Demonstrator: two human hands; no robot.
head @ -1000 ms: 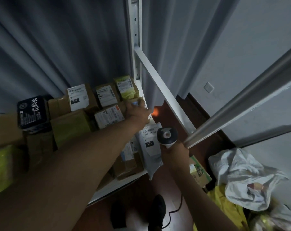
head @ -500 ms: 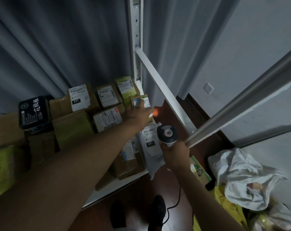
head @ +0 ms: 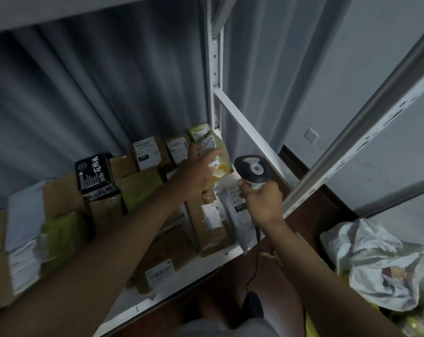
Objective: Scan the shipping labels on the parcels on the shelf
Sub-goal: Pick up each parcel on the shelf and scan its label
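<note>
At frame centre the left hand (head: 196, 176) grips a tilted yellowish parcel (head: 218, 159) on the shelf (head: 228, 254); its label is unreadable. The right hand (head: 262, 203) grips one scanner (head: 252, 170). Two labels show "231" tags (head: 144, 156).

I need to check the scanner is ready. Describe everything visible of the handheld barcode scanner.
The handheld barcode scanner has a rounded dark head with a pale grey top panel and a pale handle; it looks like plastic. The right hand grips the handle, holding it upright at the shelf's right end with its head toward the small brown cardboard parcel that the left hand holds tilted up. A thin dark cable hangs from below the hand toward the floor.
</note>
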